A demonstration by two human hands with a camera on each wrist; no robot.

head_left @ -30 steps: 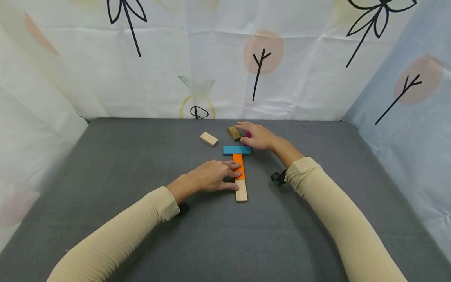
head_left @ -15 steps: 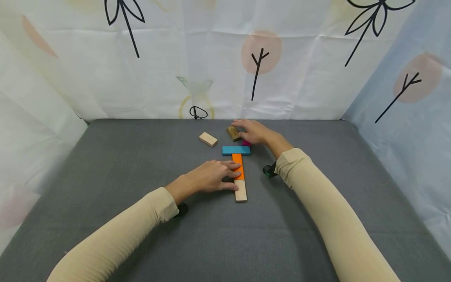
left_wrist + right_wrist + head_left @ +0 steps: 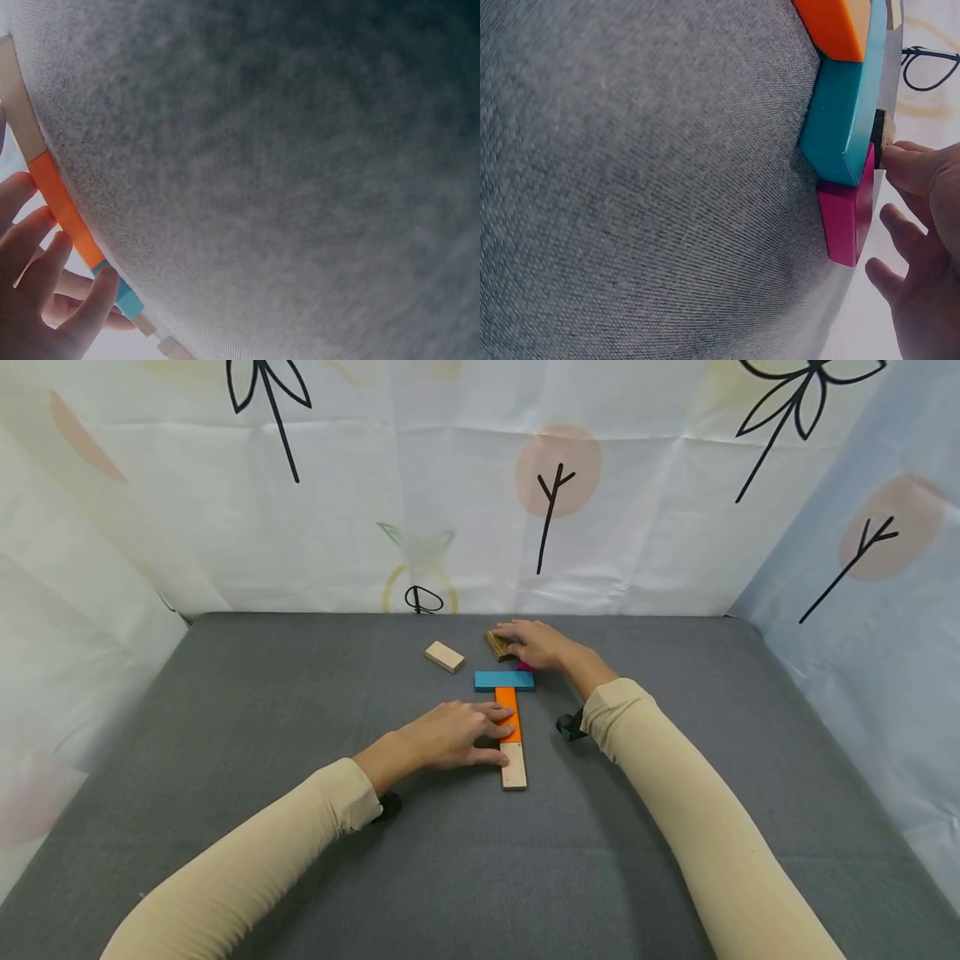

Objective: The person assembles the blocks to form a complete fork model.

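Observation:
My left hand [image 3: 450, 735] rests its extended fingers along an orange block [image 3: 507, 696], its thumb on the pale wooden block [image 3: 514, 777] joined end to end with it. A blue block [image 3: 504, 680] lies crosswise at the orange one's far end, making a T. Beyond it, my right hand [image 3: 551, 645] has thumb and fingertips at a dark brown wood-grained block [image 3: 497, 646], pinching it. In the right wrist view the thumb meets the brown block [image 3: 879, 139], its other fingers spread. A magenta block [image 3: 844, 217] touches the blue block's end, mostly under the right hand in the head view.
Another pale wooden block [image 3: 445, 656] lies by itself to the left of the brown one. Grey cloth [image 3: 300, 668] covers the table, and a white printed curtain [image 3: 465, 485] hangs behind its far edge and along both sides.
My right hand has shifted slightly left, from over the magenta block to the brown block, and its forearm has swung inward. The left hand and the blocks under it stay put.

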